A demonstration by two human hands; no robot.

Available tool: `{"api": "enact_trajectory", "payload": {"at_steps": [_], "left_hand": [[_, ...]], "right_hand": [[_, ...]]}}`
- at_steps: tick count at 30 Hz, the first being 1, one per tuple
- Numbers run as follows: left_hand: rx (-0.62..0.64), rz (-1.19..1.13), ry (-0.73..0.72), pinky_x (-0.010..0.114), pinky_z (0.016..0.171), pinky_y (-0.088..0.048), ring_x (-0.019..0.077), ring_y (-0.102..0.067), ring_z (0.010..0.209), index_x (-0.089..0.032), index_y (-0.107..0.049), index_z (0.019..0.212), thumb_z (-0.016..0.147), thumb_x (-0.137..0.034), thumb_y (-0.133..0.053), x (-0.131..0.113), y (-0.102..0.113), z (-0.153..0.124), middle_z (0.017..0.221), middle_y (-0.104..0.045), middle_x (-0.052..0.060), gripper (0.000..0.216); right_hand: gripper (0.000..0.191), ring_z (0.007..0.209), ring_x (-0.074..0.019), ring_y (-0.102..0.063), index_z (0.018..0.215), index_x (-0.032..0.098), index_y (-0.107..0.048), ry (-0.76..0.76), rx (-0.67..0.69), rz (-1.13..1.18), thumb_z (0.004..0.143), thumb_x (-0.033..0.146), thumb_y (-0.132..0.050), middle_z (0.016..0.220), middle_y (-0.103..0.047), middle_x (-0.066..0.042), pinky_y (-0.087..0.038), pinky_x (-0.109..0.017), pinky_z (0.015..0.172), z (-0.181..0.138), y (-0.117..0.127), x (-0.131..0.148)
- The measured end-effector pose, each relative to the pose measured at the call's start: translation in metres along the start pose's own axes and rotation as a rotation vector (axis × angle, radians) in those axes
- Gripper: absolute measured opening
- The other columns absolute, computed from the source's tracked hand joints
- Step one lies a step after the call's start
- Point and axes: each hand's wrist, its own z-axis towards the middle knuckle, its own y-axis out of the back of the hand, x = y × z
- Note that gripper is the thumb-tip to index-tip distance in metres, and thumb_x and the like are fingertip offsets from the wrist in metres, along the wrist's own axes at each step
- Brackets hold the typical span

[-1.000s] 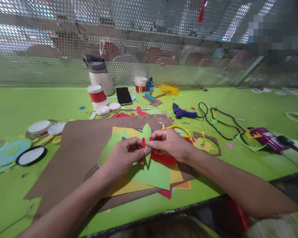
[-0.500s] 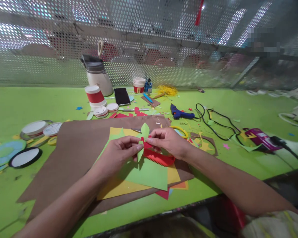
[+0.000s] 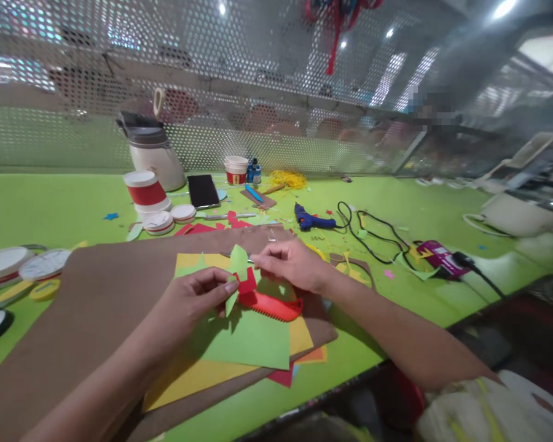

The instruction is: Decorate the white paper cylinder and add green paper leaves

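Observation:
My left hand [image 3: 207,293] pinches a green paper leaf [image 3: 238,261] together with a small notched red piece [image 3: 246,283]; its fingertips cover part of both. Just right of the leaf, my right hand [image 3: 288,264] has thumb and fingertips pressed together, and what is between them, if anything, is too small to make out. Under both hands lies a red strip with a toothed edge [image 3: 273,306], over green paper [image 3: 253,341]. Partly hidden behind the right hand are scissors with yellow handles [image 3: 317,250], their dark blade showing behind the leaf.
Brown sheets [image 3: 96,294] and yellow paper [image 3: 203,380] spread beneath. A blue glue gun [image 3: 314,219] with a black cord lies beyond the right hand, with a purple box [image 3: 440,256] farther right. Behind stand a phone [image 3: 203,191], a red-and-white tub [image 3: 144,191] and a kettle [image 3: 154,153].
My right hand has drawn its fingertips up and away from the red piece, while my left hand keeps the leaf. The camera has turned right, shifting the scene leftward.

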Motion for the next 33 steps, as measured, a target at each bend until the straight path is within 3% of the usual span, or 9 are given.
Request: {"api": "enact_trajectory", "payload": {"at_steps": [2,4,9,13,17,20,25,28,33], "left_hand": [[-0.010,-0.022,0.000,0.023,0.053,-0.035,0.0107,-0.045,0.056,-0.019,-0.066,0.068,0.068,-0.038,-0.075,0.003,0.004,0.002,0.065,-0.056,-0.002,0.022],[-0.028,-0.036,0.000,0.022,0.055,-0.037,0.0113,-0.046,0.059,-0.019,-0.066,0.069,0.070,-0.038,-0.074,0.006,0.008,0.005,0.066,-0.055,-0.002,0.021],[-0.055,-0.100,-0.011,0.024,0.061,-0.043,0.0134,-0.050,0.067,-0.019,-0.068,0.072,0.069,-0.036,-0.075,0.007,0.015,0.009,0.074,-0.059,0.000,0.019],[-0.096,-0.163,-0.026,0.026,0.064,-0.045,0.0131,-0.053,0.066,-0.018,-0.067,0.071,0.068,-0.034,-0.076,0.006,0.015,0.010,0.074,-0.060,-0.001,0.018],[-0.106,-0.227,-0.024,0.025,0.060,-0.042,0.0113,-0.052,0.059,-0.016,-0.064,0.066,0.068,-0.029,-0.076,0.005,0.013,0.009,0.064,-0.059,-0.002,0.018],[-0.089,-0.309,-0.001,0.026,0.064,-0.043,0.0124,-0.055,0.062,-0.016,-0.062,0.067,0.070,-0.025,-0.075,0.006,0.012,0.008,0.065,-0.062,0.000,0.016],[-0.069,-0.364,0.024,0.025,0.064,-0.043,0.0114,-0.055,0.062,-0.015,-0.062,0.066,0.071,-0.021,-0.074,0.005,0.014,0.009,0.066,-0.062,0.000,0.014],[-0.067,-0.355,0.031,0.025,0.062,-0.042,0.0110,-0.052,0.060,-0.016,-0.063,0.067,0.070,-0.022,-0.075,0.004,0.015,0.009,0.065,-0.060,-0.001,0.014],[-0.038,-0.309,0.017,0.026,0.064,-0.040,0.0126,-0.054,0.066,-0.015,-0.064,0.069,0.069,-0.024,-0.075,0.002,0.015,0.008,0.068,-0.062,0.000,0.015]], "right_hand": [[0.029,0.068,-0.0118,-0.060,0.087,0.015,-0.066,0.042,-0.180,-0.411,0.092,0.036,-0.046,0.077,-0.067,-0.002,-0.047,-0.023,0.063,0.012,0.030,-0.005],[0.023,0.086,-0.0166,-0.061,0.096,0.012,-0.066,-0.008,-0.267,-0.573,0.090,0.022,-0.046,0.094,-0.068,-0.007,-0.048,-0.028,0.077,0.026,0.066,-0.014],[0.023,0.107,-0.0252,-0.057,0.100,0.010,-0.066,-0.175,-0.183,-0.822,0.077,0.013,-0.069,0.110,-0.063,-0.015,-0.045,-0.036,0.091,0.049,0.124,-0.053],[0.030,0.101,-0.0213,-0.060,0.116,0.015,-0.057,-0.248,-0.126,-0.892,0.091,0.031,-0.057,0.118,-0.058,-0.009,-0.052,-0.041,0.084,0.052,0.121,-0.083],[0.026,0.111,-0.0264,-0.055,0.104,0.010,-0.064,-0.205,-0.177,-0.838,0.080,0.020,-0.068,0.114,-0.061,-0.014,-0.043,-0.041,0.096,0.047,0.120,-0.092],[0.035,0.115,-0.0294,-0.053,0.104,0.010,-0.065,-0.152,-0.269,-0.727,0.069,0.011,-0.069,0.117,-0.062,-0.016,-0.040,-0.036,0.098,0.037,0.134,-0.089],[0.037,0.087,-0.0225,-0.067,0.115,0.010,-0.058,-0.049,-0.330,-0.413,0.090,0.035,-0.045,0.103,-0.068,-0.015,-0.053,-0.035,0.075,0.005,0.145,-0.059],[0.030,0.082,-0.0222,-0.067,0.098,0.017,-0.066,0.105,-0.184,0.041,0.086,0.042,-0.056,0.097,-0.070,-0.012,-0.054,-0.036,0.075,-0.016,0.124,-0.028],[0.024,0.075,-0.0209,-0.064,0.090,0.020,-0.071,0.075,0.052,-0.054,0.082,0.041,-0.063,0.081,-0.069,-0.006,-0.053,-0.031,0.065,-0.039,0.068,0.008]]}}
